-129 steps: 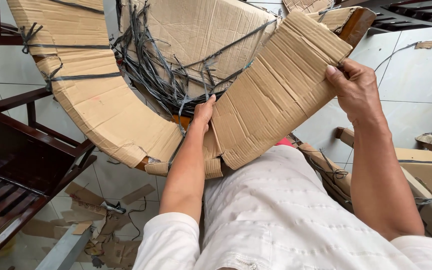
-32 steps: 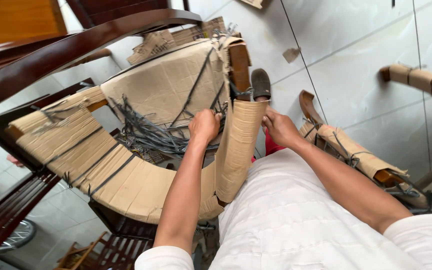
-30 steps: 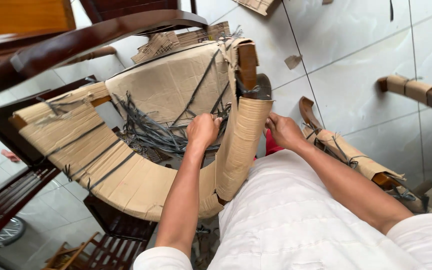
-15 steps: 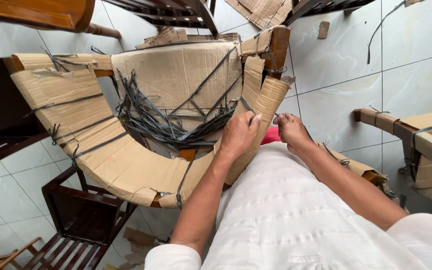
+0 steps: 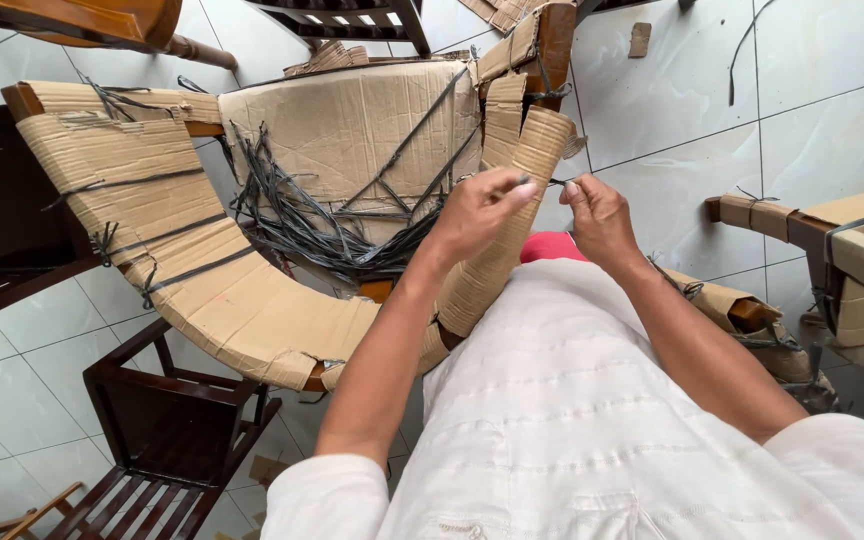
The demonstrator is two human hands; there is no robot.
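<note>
A curved wooden chair wrapped in corrugated cardboard (image 5: 212,290) lies in front of me, bound with dark plastic strapping. A loose tangle of grey straps (image 5: 302,225) spills over its flat cardboard panel (image 5: 352,120). My left hand (image 5: 477,210) and my right hand (image 5: 597,215) meet over the cardboard-wrapped arm (image 5: 512,200) on the right. Both pinch a thin dark strap (image 5: 550,182) that runs between their fingertips. A red object (image 5: 552,248) shows just below my hands, mostly hidden by my white shirt.
Dark wooden chair frames (image 5: 152,400) stand at the left and lower left. Another cardboard-wrapped furniture piece (image 5: 852,250) lies at the right on the white tiled floor (image 5: 712,90). More wooden furniture (image 5: 102,20) is at the top. Cardboard scraps lie on the tiles.
The wrapped chair has turned so its open curve faces me. My hands rose from gripping the cardboard arm and now pinch a strap between them.
</note>
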